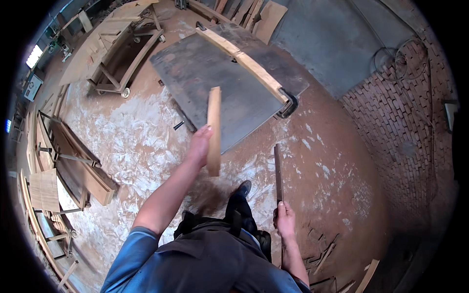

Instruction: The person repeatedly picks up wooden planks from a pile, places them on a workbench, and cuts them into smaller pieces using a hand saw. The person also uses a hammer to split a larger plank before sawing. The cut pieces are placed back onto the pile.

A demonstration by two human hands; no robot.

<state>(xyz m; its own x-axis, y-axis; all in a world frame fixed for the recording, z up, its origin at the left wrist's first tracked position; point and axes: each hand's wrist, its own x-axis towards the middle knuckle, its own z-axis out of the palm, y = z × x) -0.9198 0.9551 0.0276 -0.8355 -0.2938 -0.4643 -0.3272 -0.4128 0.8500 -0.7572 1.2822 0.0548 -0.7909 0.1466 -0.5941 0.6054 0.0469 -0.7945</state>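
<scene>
My left hand (199,145) is closed round a short, pale wooden board (215,117), held out in front of me. The board's far end overlaps a dark, flat metal table (190,73) in view. Lower on the right, my right hand (285,220) grips a long, narrow dark strip (279,171) that points away from me. Whether the strip is wood or metal I cannot tell. Across the table runs a long wooden bar (244,63), with a black clamp (289,104) at its near end and another clamp (199,25) at its far end.
A wheeled wooden cart (110,78) stands at the far left. Boards (93,183) lean on racks along the left side. Loose wood scraps (325,254) lie at lower right. A brick surface (391,107) with coiled wire (391,63) is on the right. Pale dust covers the floor.
</scene>
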